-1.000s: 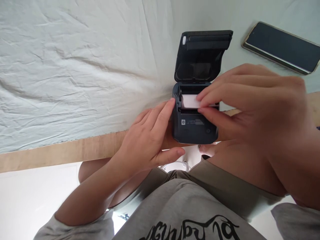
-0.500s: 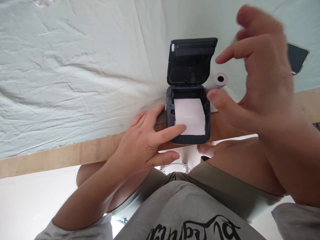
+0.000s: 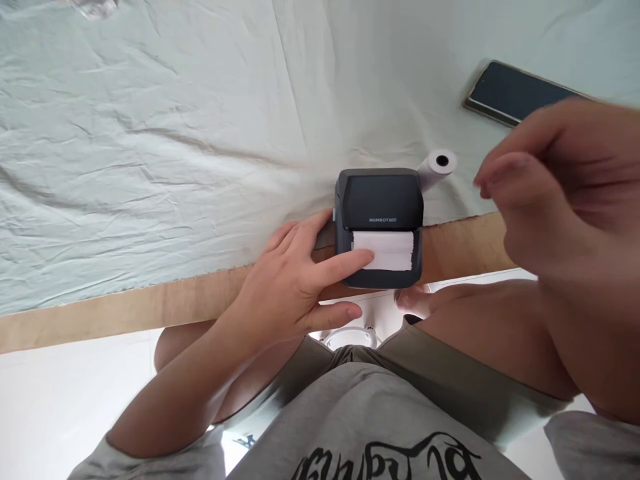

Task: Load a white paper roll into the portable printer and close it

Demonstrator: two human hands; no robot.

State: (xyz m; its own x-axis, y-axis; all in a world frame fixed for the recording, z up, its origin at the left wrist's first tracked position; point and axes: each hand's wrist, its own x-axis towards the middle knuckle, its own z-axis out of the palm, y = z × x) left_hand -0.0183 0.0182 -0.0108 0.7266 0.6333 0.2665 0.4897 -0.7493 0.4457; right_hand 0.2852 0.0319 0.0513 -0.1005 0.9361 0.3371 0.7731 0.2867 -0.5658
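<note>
Printer [image 3: 383, 197], lid shut, sits at the near edge of the table [image 3: 460, 245]; left hand [image 3: 280, 287], fingers spread, rests one finger on the paper strip [image 3: 395, 250], presumably keeping it flat. Paper roll [image 3: 433, 175] lies by the printer's far right corner. Right hand [image 3: 565, 200] hangs apart, curled near the phone [image 3: 515, 90]; blur hides any grip.

Printer [image 3: 378, 279]: dark plastic, mostly matt; lid [image 3: 383, 197] smooth, faint sheen. Paper strip [image 3: 393, 252]: white, matt, ragged at the side edge. Paper roll [image 3: 431, 176]: white, smooth-looking. Cloth [image 3: 210, 187]: pale green, matt, creased. Counter [image 3: 450, 245] edge: light wood, visible grain. Phone [image 3: 520, 90]: dark glossy face. Shirt [image 3: 350, 413]: grey cloth, matt, black lettering.
</note>
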